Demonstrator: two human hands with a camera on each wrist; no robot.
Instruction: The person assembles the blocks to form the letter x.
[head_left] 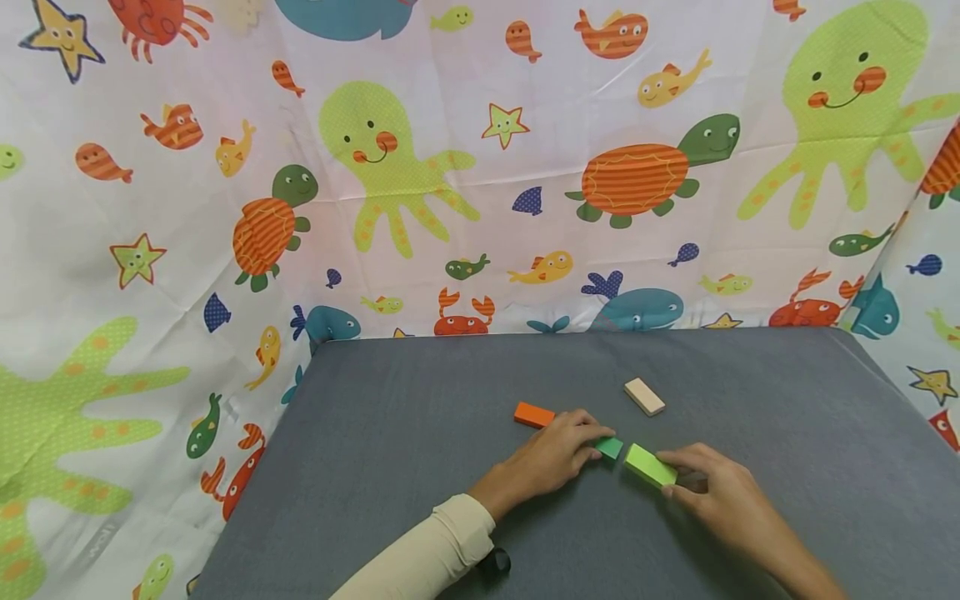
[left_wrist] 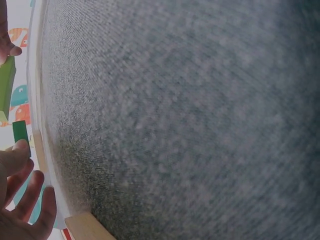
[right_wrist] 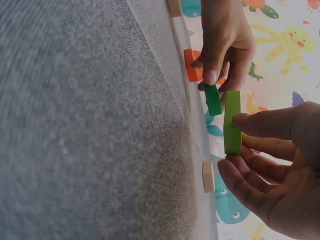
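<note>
Left hand (head_left: 558, 454) lies on the counter (head_left: 390, 450), fingertips pressing on the dark green block (head_left: 610, 447); fingers nearly straight, not wrapped round it. Right hand (head_left: 712, 492) pinches the light green block (head_left: 649, 465) between thumb and fingers at its near end. The two blocks lie just beside each other, ends near. Orange block (head_left: 533, 414) sits beside the left hand's knuckles. Beige block (head_left: 644, 396) lies farther back, apart. Sea-creature curtain (head_left: 450, 167) hangs behind.
</note>
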